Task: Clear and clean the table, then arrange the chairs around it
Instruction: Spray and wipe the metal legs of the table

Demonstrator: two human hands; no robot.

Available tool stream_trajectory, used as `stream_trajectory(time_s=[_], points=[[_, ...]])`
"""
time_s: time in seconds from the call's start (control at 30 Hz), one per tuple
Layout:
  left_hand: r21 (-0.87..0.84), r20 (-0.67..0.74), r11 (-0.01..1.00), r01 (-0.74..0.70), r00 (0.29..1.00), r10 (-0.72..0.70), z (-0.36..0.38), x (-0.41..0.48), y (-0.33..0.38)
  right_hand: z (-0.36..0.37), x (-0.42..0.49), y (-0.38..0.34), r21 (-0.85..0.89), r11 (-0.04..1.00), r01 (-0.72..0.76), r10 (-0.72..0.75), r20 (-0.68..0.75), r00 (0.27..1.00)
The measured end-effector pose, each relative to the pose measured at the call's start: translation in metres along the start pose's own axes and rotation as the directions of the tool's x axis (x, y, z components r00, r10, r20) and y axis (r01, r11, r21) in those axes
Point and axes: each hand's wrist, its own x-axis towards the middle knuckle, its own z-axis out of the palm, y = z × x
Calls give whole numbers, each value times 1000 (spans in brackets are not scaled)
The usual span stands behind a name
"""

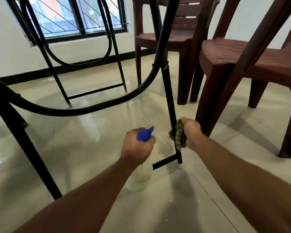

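Head view shows my right hand (pixel 191 133) clenched round a crumpled green-checked cloth (pixel 179 137), pressing it to the black tubular metal table leg (pixel 170 101) low down, near its foot on the glossy tiled floor (pixel 91 132). My left hand (pixel 138 146) grips a translucent spray bottle with a blue trigger head (pixel 145 134) — nozzle aimed up towards that leg. The leg runs near upright, its top leaning left. I judge a hard rub could skid the light frame — or my elbow could knock the brown plastic chair (pixel 242 56) just beside.
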Motion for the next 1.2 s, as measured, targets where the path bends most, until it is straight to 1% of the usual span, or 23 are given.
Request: stream_trajectory(time_s=[0.07, 0.13, 0.2, 0.27, 0.33, 0.4, 0.43, 0.5, 0.53, 0.6, 0.67, 0.7, 0.77, 0.8, 0.9, 0.93, 0.97, 1.03, 1.07, 1.1, 1.13, 1.17, 1.2], points=[[-16, -5, 1000, -2, 1000, 2, 3, 0, -1, 13, -15, -51, 123, 981, 148, -164, 134, 977], [-42, 0, 999, 11, 1000, -11, 4, -2, -1, 27, -34, -88, 241, 941, 239, -299, 256, 919], [-32, 10, 999, -6, 1000, 6, 5, -1, 2, 37, -38, -96, 271, 917, 295, -368, 284, 885], [-24, 11, 1000, -9, 1000, 9, 4, 1, 8, 31, -24, -70, 156, 945, 286, -319, 269, 909], [-36, 1, 999, 1, 1000, -1, 1, 5, 13, 12, -4, -19, -44, 976, 212, -197, 218, 956], [-42, -7, 999, 18, 1000, -19, 0, 7, 13, -12, 20, 33, -264, 959, 103, -71, 130, 989], [-55, -3, 998, 27, 1000, -28, 1, 7, 11, -23, 27, 56, -370, 927, 69, -45, 74, 996], [-66, 18, 997, 37, 999, -36, 4, 5, 8, -34, 37, 95, -483, 875, 15, -50, -60, 997], [-58, 32, 998, 38, 999, -37, 6, 2, 8, -31, 38, 111, -470, 883, 3, -64, -114, 991], [-40, 49, 998, 53, 998, -51, 11, -3, 7, -16, 32, 137, -477, 876, 64, -150, -145, 978], [-40, 57, 998, 55, 997, -52, 13, -8, 9, -4, 24, 161, -638, 743, 204, -277, -15, 961], [-48, 66, 998, 51, 997, -47, 13, -9, 9, -5, 20, 169, -722, 635, 276, -335, 65, 940], [-52, 79, 998, 39, 996, -34, 10, -12, 10, -19, 13, 178, -817, 440, 373, -391, 200, 898], [-46, 78, 999, 29, 997, -25, 8, -14, 10, -28, 14, 181, -843, 384, 376, -384, 224, 896], [-1, 65, 1000, 19, 998, -19, -5, -14, 5, -30, 13, 183, -877, 337, 342, -311, 239, 920], [29, 65, 999, 22, 998, -24, -11, -15, 0, -19, 3, 186, -855, 358, 375, -294, 278, 915], [68, 60, 997, 23, 998, -27, -17, -16, -4, -7, -7, 191, -824, 328, 462, -285, 380, 880], [153, 45, 987, 45, 998, -53, -31, -19, -18, 11, -29, 214, -702, 325, 633, -215, 597, 773], [181, 36, 981, 67, 997, -75, -39, -22, -26, 15, -33, 229, -613, 304, 729, -213, 702, 680], [206, 26, 975, 88, 995, -96, -47, -24, -33, 15, -35, 240, -538, 236, 809, -183, 793, 581], [227, 14, 969, 102, 994, -108, -56, -26, -40, 12, -34, 248, -477, 222, 850, -162, 842, 515], [250, 2, 962, 111, 993, -115, -66, -28, -47, 6, -27, 250, -508, 233, 829, -153, 823, 547], [273, -4, 955, 116, 993, -119, -74, -29, -54, -3, -22, 245, -557, 272, 784, -174, 773, 610]])
